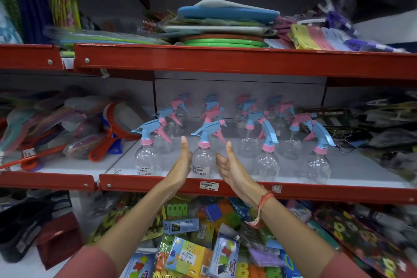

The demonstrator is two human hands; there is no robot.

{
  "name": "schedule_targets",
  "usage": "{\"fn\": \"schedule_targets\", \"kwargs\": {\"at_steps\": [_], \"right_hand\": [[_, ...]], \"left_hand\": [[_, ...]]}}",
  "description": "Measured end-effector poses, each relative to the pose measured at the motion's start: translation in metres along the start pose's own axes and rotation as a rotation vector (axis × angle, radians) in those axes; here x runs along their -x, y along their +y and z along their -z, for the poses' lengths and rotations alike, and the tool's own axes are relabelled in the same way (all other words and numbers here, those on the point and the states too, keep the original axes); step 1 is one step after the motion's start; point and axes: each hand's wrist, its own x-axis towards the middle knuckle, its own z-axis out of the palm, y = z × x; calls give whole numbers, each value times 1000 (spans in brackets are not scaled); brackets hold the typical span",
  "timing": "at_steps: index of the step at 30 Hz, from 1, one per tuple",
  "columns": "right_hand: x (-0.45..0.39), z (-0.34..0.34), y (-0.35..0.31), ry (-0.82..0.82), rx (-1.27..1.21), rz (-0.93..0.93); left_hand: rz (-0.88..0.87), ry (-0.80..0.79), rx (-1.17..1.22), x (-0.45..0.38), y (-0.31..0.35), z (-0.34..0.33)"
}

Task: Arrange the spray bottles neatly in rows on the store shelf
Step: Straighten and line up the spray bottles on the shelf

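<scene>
Several clear spray bottles with blue and pink trigger heads stand in rows on the white middle shelf [352, 165]. The front row holds a left bottle [145, 160], a middle bottle [203, 160] and two bottles [267, 162] [318, 165] to the right. My left hand [181, 165] and my right hand [232, 169] are flat and open, palms facing each other on either side of the middle front bottle. Whether they touch it is unclear. More bottles [248, 119] stand behind, toward the grey back panel.
A red shelf rim [316, 193] with price tags runs along the front. Handled strainers and packets [108, 133] lie left of the bottles, dark packaged goods [361, 124] right. Trays and clip packs [225, 27] fill the upper shelf; coloured packets [191, 255] lie below.
</scene>
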Motion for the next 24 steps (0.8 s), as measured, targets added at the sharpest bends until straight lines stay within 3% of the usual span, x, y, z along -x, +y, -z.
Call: {"fn": "schedule_targets", "kwargs": {"at_steps": [9,13,15,20,24], "right_hand": [[10,-3,3,64,73,16],[25,9,12,141,88,132],[38,20,13,192,79,225],[63,63,20,473,37,399],[65,106,21,710,17,403]], "left_hand": [[-58,28,-48,4,-14,-4],[-275,317,-100,17,-26,-10],[-370,390,-78,24,-28,-17],[-381,240,-50,31,-22,-55],[-320,179,32,29,-13,-100]]}}
